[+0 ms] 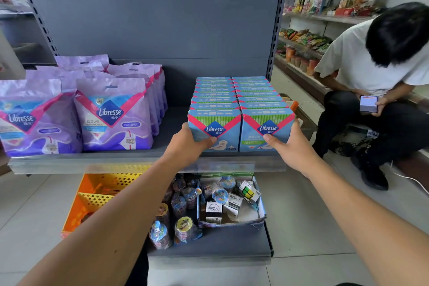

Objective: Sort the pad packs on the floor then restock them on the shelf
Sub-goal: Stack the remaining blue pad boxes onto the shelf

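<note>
At the left end of the grey metal shelf [148, 160], soft purple plastic Libresse pad bags [113, 114] stand upright in rows running from the front edge back toward the dark grey back panel [151, 7]. A bare strip of shelf separates them from the blue, green and pink Libresse pad boxes [239, 100], which stand in two touching rows at the right end, the foremost pair just behind the front edge.

The left hand [188, 144] grips the front left box [214, 130] at its left side, thumb curled across the lower front face and fingers hidden behind the side. The right hand [290, 144] grips the front right box [267, 129] in mirror fashion, thumb lying over the lower front face, fingers wrapped round the right side. Both forearms reach up from the bottom edge of the view.

Below the shelf's front edge, an orange and yellow perforated plastic basket [92, 195] sits at the left on the tiled floor [30, 204]. To its right, on the dark base shelf [209, 246], lie small wrapped toy rolls [183, 227] and an open blue cardboard tray [232, 222] holding small boxes and a puzzle cube.

At the far right, a seated person in a white shirt [362, 60] holds a phone [368, 103], beside snack-filled shelves [308, 39].
</note>
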The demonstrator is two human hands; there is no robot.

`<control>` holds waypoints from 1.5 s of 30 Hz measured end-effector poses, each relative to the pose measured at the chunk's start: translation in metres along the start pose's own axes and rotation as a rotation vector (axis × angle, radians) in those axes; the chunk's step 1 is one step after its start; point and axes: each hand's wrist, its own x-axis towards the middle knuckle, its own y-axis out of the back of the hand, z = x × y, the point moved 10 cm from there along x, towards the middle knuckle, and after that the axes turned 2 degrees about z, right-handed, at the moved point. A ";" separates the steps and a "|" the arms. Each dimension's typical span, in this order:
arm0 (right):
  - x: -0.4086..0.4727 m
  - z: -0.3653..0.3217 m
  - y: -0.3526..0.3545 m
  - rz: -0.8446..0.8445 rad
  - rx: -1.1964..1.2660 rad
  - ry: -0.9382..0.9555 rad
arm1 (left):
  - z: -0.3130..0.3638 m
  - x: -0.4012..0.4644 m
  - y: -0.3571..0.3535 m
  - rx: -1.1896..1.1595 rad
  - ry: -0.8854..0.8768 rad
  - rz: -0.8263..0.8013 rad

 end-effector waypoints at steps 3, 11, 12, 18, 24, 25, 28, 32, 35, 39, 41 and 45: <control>-0.003 0.003 0.001 -0.008 0.019 0.001 | -0.003 0.001 0.002 0.026 -0.006 -0.006; -0.010 0.000 0.000 -0.011 -0.003 0.018 | -0.005 -0.005 0.008 0.107 -0.012 0.009; -0.010 -0.002 0.000 -0.005 -0.008 0.022 | -0.005 -0.005 0.008 0.110 -0.010 0.014; -0.013 -0.002 -0.001 0.021 -0.032 0.021 | -0.006 -0.006 0.005 0.082 0.007 0.025; -0.015 -0.005 -0.001 0.036 -0.036 0.009 | -0.005 -0.006 0.004 0.089 0.015 0.015; -0.015 -0.005 -0.002 0.036 -0.040 0.007 | -0.005 -0.006 0.004 0.091 0.017 0.013; -0.016 -0.004 -0.001 0.039 -0.029 0.004 | -0.005 -0.009 0.003 0.091 0.026 0.019; -0.015 -0.002 -0.002 0.020 -0.018 -0.006 | -0.006 -0.009 0.005 0.088 0.026 0.020; -0.017 -0.003 -0.001 0.023 -0.018 -0.007 | -0.007 -0.008 0.006 0.098 0.022 0.021; -0.023 -0.004 0.001 0.021 -0.043 -0.020 | -0.007 -0.011 0.006 0.103 0.025 0.021; -0.027 -0.006 0.001 0.011 -0.055 -0.021 | -0.006 -0.013 0.007 0.111 0.022 0.030; -0.034 -0.008 0.003 0.021 -0.070 -0.025 | -0.003 -0.018 0.011 0.122 0.015 0.049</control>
